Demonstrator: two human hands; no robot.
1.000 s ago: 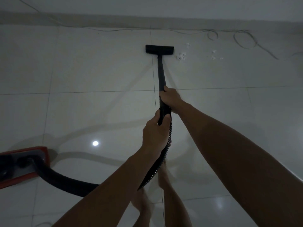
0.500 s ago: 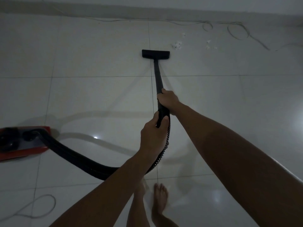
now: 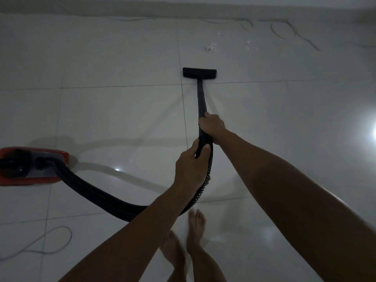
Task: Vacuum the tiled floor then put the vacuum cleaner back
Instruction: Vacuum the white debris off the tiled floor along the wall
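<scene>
We grip the wand [image 3: 201, 102] with both hands: right hand [image 3: 212, 125] ahead, left hand [image 3: 191, 163] behind at the hose [image 3: 97, 192]. Its long axis runs straight forward to the nozzle [image 3: 199, 72]; the crumbs [image 3: 211, 47] lie beyond, slightly right.

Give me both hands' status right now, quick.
Left hand: closed around the vacuum wand at its lower end, where the hose joins.
Right hand: closed around the same wand, higher up.
</scene>
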